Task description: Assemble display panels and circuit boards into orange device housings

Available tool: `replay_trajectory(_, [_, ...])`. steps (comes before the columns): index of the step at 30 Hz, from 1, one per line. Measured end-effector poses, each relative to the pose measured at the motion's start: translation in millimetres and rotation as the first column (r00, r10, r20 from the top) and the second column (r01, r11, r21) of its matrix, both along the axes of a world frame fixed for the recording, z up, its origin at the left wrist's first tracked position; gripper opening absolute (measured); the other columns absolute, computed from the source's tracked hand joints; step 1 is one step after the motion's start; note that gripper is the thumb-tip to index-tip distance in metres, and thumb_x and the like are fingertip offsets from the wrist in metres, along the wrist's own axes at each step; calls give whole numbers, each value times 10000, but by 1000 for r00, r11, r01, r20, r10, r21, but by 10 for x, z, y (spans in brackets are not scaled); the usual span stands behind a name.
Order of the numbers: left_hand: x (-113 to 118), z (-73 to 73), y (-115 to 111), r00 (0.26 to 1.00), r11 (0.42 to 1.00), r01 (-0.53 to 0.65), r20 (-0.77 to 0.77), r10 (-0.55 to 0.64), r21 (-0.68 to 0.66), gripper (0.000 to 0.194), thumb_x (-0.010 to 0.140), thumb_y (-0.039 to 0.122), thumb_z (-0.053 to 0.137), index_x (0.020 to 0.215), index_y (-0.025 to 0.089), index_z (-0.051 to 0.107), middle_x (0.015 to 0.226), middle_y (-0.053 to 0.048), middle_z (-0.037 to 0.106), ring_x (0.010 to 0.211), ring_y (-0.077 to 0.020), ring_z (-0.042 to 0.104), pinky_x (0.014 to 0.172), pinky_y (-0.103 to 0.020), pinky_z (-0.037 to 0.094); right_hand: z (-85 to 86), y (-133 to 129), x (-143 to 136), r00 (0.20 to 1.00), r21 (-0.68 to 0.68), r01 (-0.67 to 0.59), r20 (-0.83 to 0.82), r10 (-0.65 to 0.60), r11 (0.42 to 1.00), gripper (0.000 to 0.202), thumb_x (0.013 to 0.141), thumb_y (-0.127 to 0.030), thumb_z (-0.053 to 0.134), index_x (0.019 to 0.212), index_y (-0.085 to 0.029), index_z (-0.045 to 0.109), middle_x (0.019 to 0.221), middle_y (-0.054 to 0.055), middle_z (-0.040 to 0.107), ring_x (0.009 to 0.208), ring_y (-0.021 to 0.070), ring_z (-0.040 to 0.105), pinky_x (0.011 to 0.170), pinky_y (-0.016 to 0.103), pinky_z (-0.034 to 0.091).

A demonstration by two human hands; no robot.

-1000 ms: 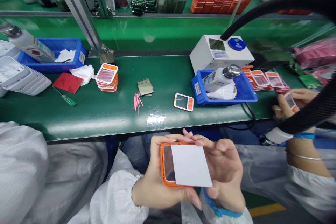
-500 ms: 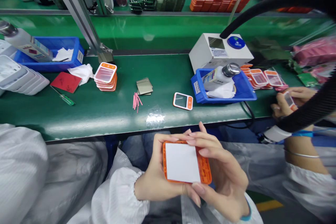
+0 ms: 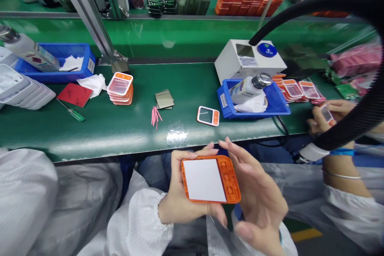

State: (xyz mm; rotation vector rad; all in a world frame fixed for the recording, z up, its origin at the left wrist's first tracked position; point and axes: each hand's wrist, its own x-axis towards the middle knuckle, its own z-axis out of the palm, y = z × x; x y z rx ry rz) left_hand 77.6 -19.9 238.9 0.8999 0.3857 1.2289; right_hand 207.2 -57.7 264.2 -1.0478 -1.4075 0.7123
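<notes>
In my left hand (image 3: 183, 204) is an orange plastic device housing (image 3: 232, 176), gripped by its left end and edges, with its inner side facing up. A white rectangular panel (image 3: 204, 180) covers most of that side, and moulded orange ribs show at its right. My right hand (image 3: 258, 200) is spread open around the housing's right end, thumb and fingers apart. Beyond my hands, on the green bench, lies an orange-and-white device (image 3: 208, 116). To its left are several pink strips (image 3: 155, 117) and a few grey-green square sheets (image 3: 164, 99).
A stack of orange-and-white frames (image 3: 120, 88) stands left of centre, near a red sheet (image 3: 75, 94) and a green screwdriver (image 3: 75, 114). A blue bin (image 3: 255, 111) with a bottle stands at right. A black flexible hose (image 3: 351, 108) arches over a co-worker's hands (image 3: 330, 116).
My right hand has let go of the housing's right end and opened away from it. The housing has tilted slightly and moved a little left and up in my left hand.
</notes>
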Motion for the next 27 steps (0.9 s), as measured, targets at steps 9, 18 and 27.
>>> replay_trajectory(9, [70, -121, -85, 850, 902, -402, -301, 432, 159, 715, 686, 61, 756, 1190, 352, 340, 1446, -89, 443, 1382, -255, 376, 1088, -511, 350, -79, 203, -222, 824, -566, -227, -546, -154, 793, 416, 842, -342, 670, 1241, -280, 571, 1123, 76, 718, 972, 227, 707, 829, 348, 597])
replay_trajectory(18, [-366, 316, 95, 824, 575, 564, 443, -352, -593, 391, 838, 513, 540, 1143, 268, 531, 1229, -70, 586, 1055, -268, 605, 813, -472, 532, 168, 299, 181, 944, -413, -293, 17, 329, 863, 476, 877, -220, 624, 1309, -390, 519, 1219, 1, 676, 1009, 173, 694, 806, 242, 598])
replay_trajectory(27, [-118, 344, 30, 951, 786, 205, 307, -20, -583, 310, 922, 453, 479, 1141, 290, 627, 1165, -24, 685, 1002, -167, 656, 897, -307, 498, 251, 241, -47, 937, 8, 184, 299, -178, 983, 381, 785, -71, 666, 1125, -238, 625, 1120, 52, 675, 1059, 219, 634, 961, 398, 518])
